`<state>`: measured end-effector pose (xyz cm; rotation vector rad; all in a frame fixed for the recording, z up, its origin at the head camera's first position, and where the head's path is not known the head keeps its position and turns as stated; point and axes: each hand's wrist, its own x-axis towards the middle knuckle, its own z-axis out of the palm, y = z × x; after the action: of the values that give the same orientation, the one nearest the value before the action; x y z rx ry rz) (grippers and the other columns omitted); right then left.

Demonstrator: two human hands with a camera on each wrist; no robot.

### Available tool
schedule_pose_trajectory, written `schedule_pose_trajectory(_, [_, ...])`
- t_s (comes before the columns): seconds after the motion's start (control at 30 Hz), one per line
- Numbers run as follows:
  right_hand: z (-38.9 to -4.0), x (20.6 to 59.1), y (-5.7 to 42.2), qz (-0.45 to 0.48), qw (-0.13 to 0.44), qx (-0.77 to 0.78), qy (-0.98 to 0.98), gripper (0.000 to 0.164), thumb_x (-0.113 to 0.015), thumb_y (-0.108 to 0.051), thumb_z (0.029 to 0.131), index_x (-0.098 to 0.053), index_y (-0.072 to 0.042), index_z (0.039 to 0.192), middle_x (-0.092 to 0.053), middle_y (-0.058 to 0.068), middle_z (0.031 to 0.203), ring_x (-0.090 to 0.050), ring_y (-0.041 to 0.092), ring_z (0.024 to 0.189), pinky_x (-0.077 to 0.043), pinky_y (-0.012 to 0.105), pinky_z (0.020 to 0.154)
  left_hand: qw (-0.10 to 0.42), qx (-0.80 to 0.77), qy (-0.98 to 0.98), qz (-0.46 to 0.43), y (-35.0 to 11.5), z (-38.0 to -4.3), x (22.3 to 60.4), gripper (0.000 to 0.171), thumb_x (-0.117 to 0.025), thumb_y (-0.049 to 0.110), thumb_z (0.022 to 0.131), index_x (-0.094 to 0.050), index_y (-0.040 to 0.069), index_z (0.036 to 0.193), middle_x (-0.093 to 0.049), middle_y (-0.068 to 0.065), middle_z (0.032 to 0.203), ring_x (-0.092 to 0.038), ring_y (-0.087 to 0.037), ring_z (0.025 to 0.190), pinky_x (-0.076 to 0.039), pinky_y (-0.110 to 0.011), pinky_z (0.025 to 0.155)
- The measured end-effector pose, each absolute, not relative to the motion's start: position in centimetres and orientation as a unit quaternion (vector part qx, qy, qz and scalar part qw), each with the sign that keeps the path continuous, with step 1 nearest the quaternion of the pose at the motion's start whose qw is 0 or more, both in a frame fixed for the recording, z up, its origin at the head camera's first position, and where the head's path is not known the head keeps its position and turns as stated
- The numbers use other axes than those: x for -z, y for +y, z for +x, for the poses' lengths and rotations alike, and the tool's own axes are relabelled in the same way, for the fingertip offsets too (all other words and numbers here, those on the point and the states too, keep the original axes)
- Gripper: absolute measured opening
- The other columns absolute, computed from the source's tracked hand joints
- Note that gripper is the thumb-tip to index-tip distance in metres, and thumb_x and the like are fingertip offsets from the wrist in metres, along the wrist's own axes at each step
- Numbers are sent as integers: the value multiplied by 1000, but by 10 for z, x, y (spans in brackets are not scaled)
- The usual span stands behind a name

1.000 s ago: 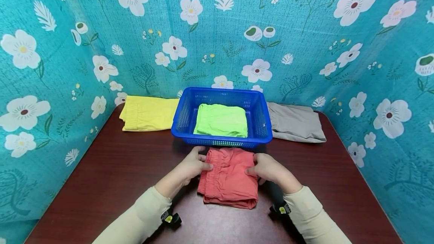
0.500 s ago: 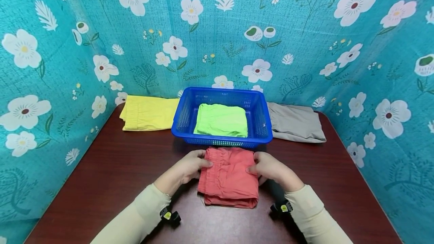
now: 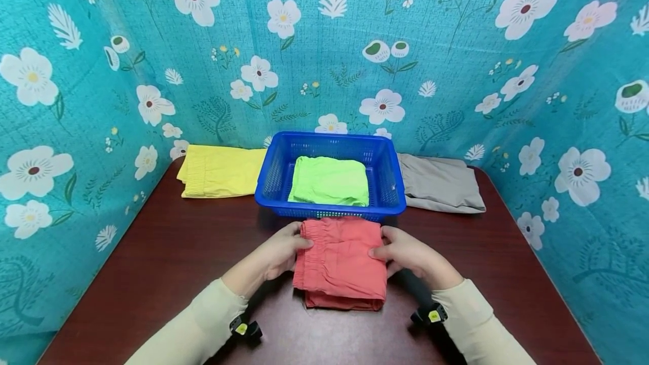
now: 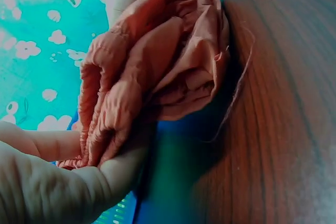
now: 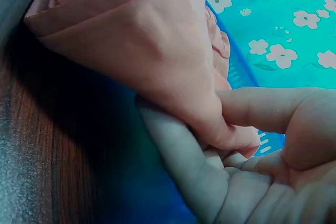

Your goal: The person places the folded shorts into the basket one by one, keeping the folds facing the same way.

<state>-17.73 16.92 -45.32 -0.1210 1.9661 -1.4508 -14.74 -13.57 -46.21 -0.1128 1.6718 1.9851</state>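
Folded red shorts (image 3: pixel 345 258) with a gathered elastic waistband are held between both hands, in front of the basket. My left hand (image 3: pixel 279 252) grips the waistband side, thumb on top and fingers underneath. On the opposite side my right hand (image 3: pixel 413 255) pinches the folded edge the same way. In the left wrist view the shorts (image 4: pixel 157 61) hang above the table, their layers bunched between thumb and fingers. The right wrist view shows the cloth (image 5: pixel 152 51) lifted, with fingers beneath it. Folded lime-green shorts (image 3: pixel 332 182) lie inside the blue basket (image 3: pixel 329 211).
Folded yellow shorts (image 3: pixel 223 170) lie left of the basket, and a folded grey garment (image 3: pixel 443 182) lies to its right. A loose thread (image 4: pixel 239 87) trails by the red cloth. Flowered teal fabric (image 3: pixel 324 72) walls the back and sides of the brown table (image 3: pixel 167 275).
Both hands have raised the red shorts slightly off the table and toward the basket. The left fingers have slid further under the waistband side. The basket and other clothes stay put.
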Motion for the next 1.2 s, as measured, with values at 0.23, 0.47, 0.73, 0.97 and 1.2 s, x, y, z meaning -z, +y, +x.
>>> schedule_pose_trajectory(0.23, [-168,449,174,-63,359,585,724,58,-68,-15,98,-36,5,141,-66,19,113,-72,28,85,-62,48,68,270,-739,616,-33,-140,-133,452,47,-49,6,103,-29,7,145,-51,-21,141,-69,-28,102,-58,-56,85])
schedule_pose_trajectory(0.47, [-162,446,176,-74,356,602,711,62,-70,-16,97,-34,2,144,-67,19,117,-73,31,89,-61,52,69,269,-743,613,-8,-145,-124,443,48,-47,5,105,-26,11,148,-45,-21,148,-67,-28,106,-58,-56,84])
schedule_pose_trajectory(0.73, [-157,429,178,-92,350,616,700,65,-70,-16,98,-31,1,147,-64,21,121,-73,33,96,-61,54,71,250,-752,610,19,-148,-118,428,49,-47,4,105,-24,9,149,-45,-20,151,-66,-25,110,-58,-50,89])
schedule_pose_trajectory(0.97, [-159,412,179,-106,336,622,700,66,-68,-16,99,-30,-2,150,-65,21,126,-73,35,97,-60,55,72,238,-754,611,37,-149,-119,411,50,-47,5,106,-23,9,150,-47,-20,149,-66,-25,114,-58,-49,92])
schedule_pose_trajectory(1.2, [-166,397,178,-92,305,624,713,59,-69,-18,99,-37,-2,145,-67,18,124,-74,32,97,-61,52,77,218,-749,625,31,-149,-127,395,52,-48,5,106,-25,9,151,-50,-18,148,-65,-25,117,-57,-49,94])
